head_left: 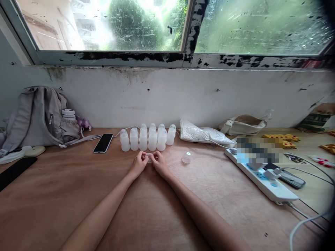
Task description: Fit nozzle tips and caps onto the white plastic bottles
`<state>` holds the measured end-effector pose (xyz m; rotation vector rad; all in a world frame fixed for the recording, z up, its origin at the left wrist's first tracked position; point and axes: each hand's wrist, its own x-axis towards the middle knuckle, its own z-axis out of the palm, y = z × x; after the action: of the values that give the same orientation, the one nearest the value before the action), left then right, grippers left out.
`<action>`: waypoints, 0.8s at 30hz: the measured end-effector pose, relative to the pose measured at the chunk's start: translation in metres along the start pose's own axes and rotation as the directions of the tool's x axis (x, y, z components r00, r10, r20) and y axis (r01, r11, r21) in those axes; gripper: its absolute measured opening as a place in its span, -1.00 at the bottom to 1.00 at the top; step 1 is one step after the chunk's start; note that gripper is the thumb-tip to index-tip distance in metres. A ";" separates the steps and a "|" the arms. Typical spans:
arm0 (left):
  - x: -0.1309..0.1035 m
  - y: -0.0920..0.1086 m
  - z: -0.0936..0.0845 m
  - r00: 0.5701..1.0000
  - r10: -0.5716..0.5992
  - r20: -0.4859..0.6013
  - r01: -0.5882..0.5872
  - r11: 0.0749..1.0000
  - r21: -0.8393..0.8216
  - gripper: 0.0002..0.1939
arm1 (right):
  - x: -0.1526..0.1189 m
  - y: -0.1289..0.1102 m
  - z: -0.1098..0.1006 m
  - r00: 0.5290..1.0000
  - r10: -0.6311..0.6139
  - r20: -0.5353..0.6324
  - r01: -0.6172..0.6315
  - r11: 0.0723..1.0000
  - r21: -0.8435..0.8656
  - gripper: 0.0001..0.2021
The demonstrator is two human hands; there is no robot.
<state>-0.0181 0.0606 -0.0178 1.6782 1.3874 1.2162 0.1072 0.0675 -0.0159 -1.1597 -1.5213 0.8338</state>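
Observation:
My left hand [139, 163] and my right hand [159, 164] meet over the wooden table, their fingers closed on a small clear round piece [149, 158] between them. Just behind my hands stand several frosted white bottles [152, 138], upright in a loose group with clear tops. To the right of my right hand, a small clear cap [186, 159] rests by itself on the table. Fine detail of the piece between my fingertips is too small to tell.
A phone [103, 143] and a grey backpack [42, 115] lie to the left. At the right are a silver padded bag [201, 134], a beige pouch [243, 124] and a white power strip [272, 188] with cables.

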 end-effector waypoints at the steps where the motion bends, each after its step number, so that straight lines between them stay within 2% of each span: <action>1: 0.000 -0.001 0.000 1.000 0.003 -0.008 -0.003 1.000 0.003 -0.87 | 0.000 0.000 0.000 1.000 -0.006 0.004 0.006 1.000 0.000 -0.76; 11: 0.002 -0.003 0.000 0.995 0.050 -0.088 -0.046 0.998 0.047 -0.88 | 0.001 0.004 0.002 0.998 -0.036 0.053 0.035 0.999 0.014 -0.86; 17: 0.002 -0.002 0.002 0.993 0.094 -0.078 -0.088 0.993 0.072 -0.86 | 0.000 0.003 0.002 0.997 -0.067 0.029 0.068 0.997 -0.035 -0.95; 24: 0.002 -0.001 0.001 0.992 0.072 -0.107 -0.069 0.997 0.030 -0.85 | -0.001 0.000 0.001 0.997 -0.078 -0.004 0.078 0.995 -0.063 -0.96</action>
<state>-0.0176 0.0624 -0.0184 1.7152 1.4241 1.3516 0.1065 0.0662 -0.0166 -1.1398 -1.5878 0.7337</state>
